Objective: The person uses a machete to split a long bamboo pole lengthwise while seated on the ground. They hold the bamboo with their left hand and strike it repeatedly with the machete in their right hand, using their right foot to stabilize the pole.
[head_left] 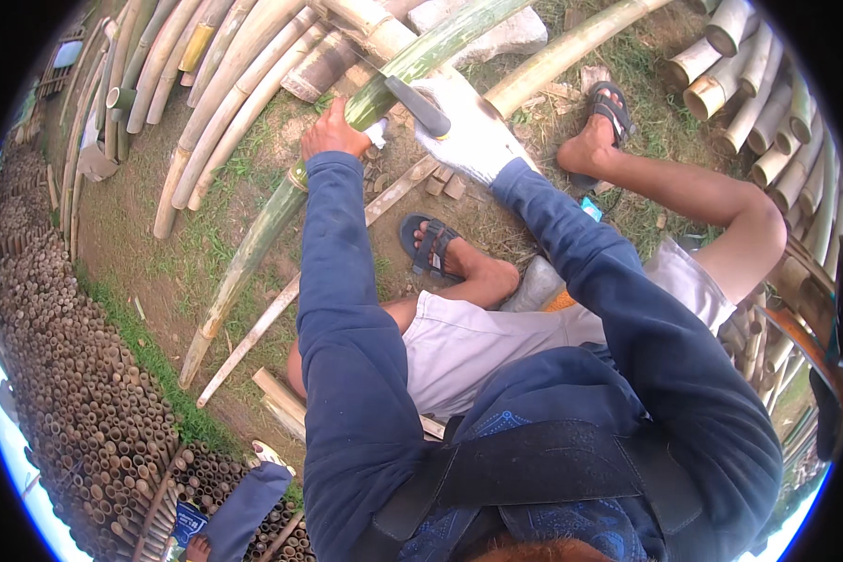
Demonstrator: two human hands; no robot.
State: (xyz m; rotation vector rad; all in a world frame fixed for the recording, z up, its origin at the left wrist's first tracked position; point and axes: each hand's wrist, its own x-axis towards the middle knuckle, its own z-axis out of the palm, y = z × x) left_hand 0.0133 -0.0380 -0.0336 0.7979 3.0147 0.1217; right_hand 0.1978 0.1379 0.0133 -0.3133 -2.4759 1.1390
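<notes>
A long green bamboo pole [421, 51] slants across from the top to the lower left. My left hand [335, 134] grips it from its left side, fingers curled over it; a small white scrap shows beside that hand. In a white glove, my right hand [473, 131] is closed round the dark handle of a hand saw [417, 105]. The saw's thin blade is seen nearly edge-on, reaching to the upper left over the pole. Whether its edge touches the bamboo I cannot tell.
Dry bamboo poles [239, 103] lie at the left, and cut lengths [721, 84] are piled at the upper right. A pale stone block [482, 37] sits behind the pole. Bundled bamboo ends [94, 412] fill the lower left, near another person's sleeve [248, 501]. My sandalled feet flank small offcuts [447, 183].
</notes>
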